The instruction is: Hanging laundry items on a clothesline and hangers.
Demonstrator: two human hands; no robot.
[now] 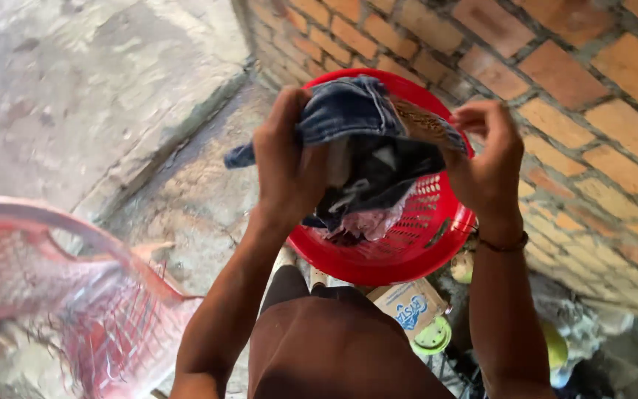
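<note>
Jeans (356, 118) hang bunched above a red laundry basket (437, 236) beside a brick wall (592, 111), gripped at the waistband by both hands, left hand (286, 159) and right hand (485, 159) closed on the denim.

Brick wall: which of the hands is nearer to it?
Right. The right hand grips the jeans on the side next to the brick wall; the left hand holds them on the far side, above the red basket.

This looks like a home's outdoor washing corner: a bare brick wall (592, 96), rough concrete floor (75, 96), a red plastic laundry basket (407, 251) of clothes, and a red plastic chair (68, 295) close by.
</note>
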